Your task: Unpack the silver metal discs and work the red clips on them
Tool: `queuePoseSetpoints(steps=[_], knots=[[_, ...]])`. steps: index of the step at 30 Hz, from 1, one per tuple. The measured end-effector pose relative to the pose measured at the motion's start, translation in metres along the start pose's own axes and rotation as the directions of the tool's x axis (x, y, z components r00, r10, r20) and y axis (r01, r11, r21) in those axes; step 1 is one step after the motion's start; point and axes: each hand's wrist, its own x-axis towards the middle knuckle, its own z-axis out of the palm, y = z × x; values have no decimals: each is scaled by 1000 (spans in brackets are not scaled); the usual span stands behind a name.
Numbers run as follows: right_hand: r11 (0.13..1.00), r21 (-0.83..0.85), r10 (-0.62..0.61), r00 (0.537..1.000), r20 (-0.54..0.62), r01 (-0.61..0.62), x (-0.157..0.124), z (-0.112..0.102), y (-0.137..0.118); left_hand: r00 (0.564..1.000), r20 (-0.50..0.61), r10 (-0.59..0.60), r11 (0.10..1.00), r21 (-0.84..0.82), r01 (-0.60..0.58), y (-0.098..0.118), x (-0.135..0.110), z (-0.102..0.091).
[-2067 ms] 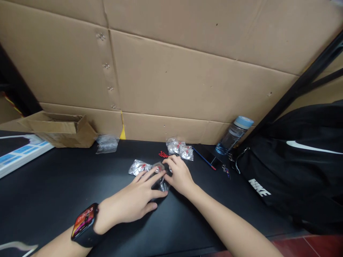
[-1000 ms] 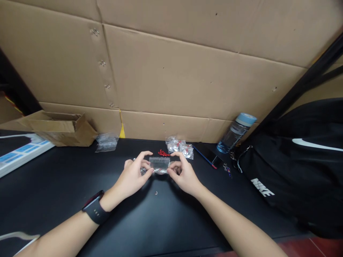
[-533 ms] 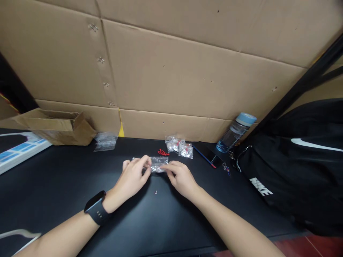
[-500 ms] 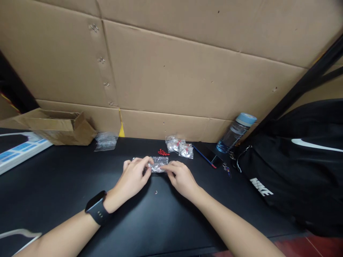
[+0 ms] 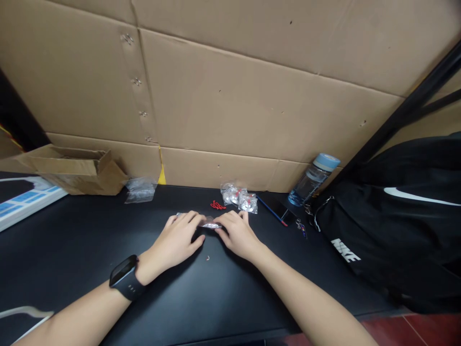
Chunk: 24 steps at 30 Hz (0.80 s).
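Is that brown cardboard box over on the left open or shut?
Open. The cardboard box has flaps spread apart at the top, and part of its inside shows between them.

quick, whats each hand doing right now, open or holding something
Left hand: loosely open at the left end of the clear packet; whether it grips cannot be told.
Right hand: closed on the clear packet's right end.

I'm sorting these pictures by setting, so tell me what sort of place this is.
Probably a makeshift work table, perhaps in a storeroom or workshop: a black tabletop backed by a cardboard wall, with a brown box and small clear packets on it.
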Motion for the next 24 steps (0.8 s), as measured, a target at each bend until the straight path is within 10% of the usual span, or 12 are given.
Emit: queuePoseSetpoints(steps=[7,14,24], knots=[[930,275,308,926,-217,-245,10,-20,49,998,3,-65,994,83,64,-25,1,-27],[867,119,488,779,-395,-483,14,-32,111,997,81,2,1000,27,-4,-27,2,-24],[890,-119,380,860,-340,-440,10,-29,107,997,51,54,995,83,-58,-22,2,-27]])
